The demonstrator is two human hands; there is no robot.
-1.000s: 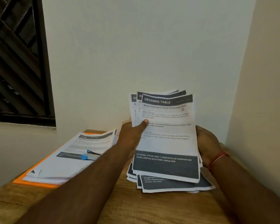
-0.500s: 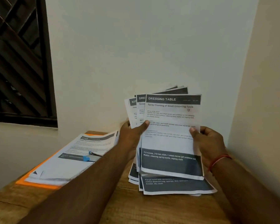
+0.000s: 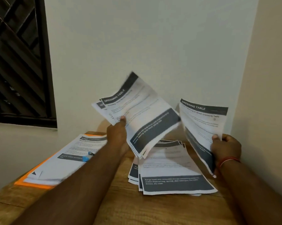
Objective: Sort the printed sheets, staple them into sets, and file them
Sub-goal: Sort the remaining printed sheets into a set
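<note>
Sorting step is going on, stapling and filing not yet begun by the look of it; left hand point(image 3: 117, 133) is gripping a fanned bundle point(image 3: 137, 117) of printed sheets, thumb lying on the front, the rest of that hand hidden behind the paper; bundle is tilting rightward, hanging above the loose pile point(image 3: 172, 169) and a little left of it, top page reading DRESSING TABLE; right hand point(image 3: 224, 148) is pinching a single sheet point(image 3: 202, 127) by its right edge, fingers point(image 3: 216, 136) curling round the paper; that sheet is hanging above the right side of the loose pile, apart from the bundle, also reading DRESSING TABLE; loose pile is lying fanned on the worktop point(image 3: 120, 205), several sheets, top one showing a dark text band at its near end; judging the single sheet is being matched to a heading; next move is calling for choosing the right heap, laying the sheet down square so edges line up for a staple, then the right hand reaching for the next page of the bundle; container: orange folder point(image 3: 33, 182) is lying flat to the left of the loose pile, apart from it; a stack of sheets point(image 3: 68, 159) is resting on it, cannot tell whether inside an opened folder or simply on top; a small blue thing point(image 3: 86, 157), likely the stapler, is sitting on that stack.
</note>
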